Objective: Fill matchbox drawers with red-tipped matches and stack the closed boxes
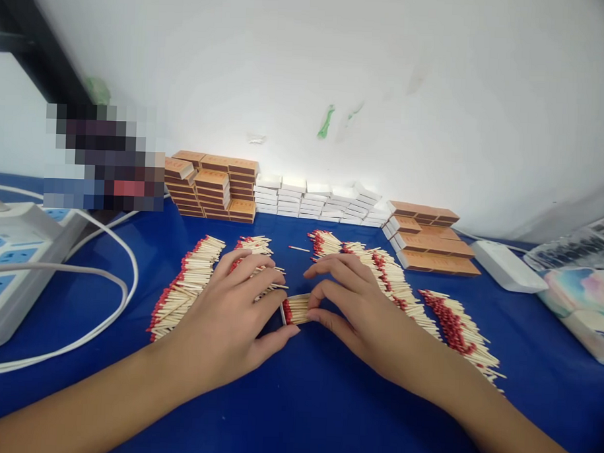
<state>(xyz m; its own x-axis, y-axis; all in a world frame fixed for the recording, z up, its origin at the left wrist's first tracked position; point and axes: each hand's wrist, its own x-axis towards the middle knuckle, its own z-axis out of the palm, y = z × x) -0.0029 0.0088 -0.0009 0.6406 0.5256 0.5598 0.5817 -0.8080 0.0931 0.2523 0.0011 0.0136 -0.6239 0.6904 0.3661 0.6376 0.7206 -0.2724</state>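
Observation:
A small white matchbox tray (282,313) lies on the blue table between my hands, with red-headed matches (298,310) inside, heads to the left. My left hand (230,310) frames the tray's left end, index finger at its far corner and thumb along its near edge. At the right end, the thumb and index finger of my right hand (353,307) pinch together on the match ends; the tray's right end is hidden behind them. Loose match piles lie beside both hands: a left pile (194,282), one partly under my left fingers, and a right pile (459,328).
Along the wall stand brown matchboxes (212,184), stacked white trays (303,200) and more brown boxes (433,238). At left are a power strip (18,269) and white cables (126,299). A white adapter (509,265) and a pastel packet (577,302) lie at right.

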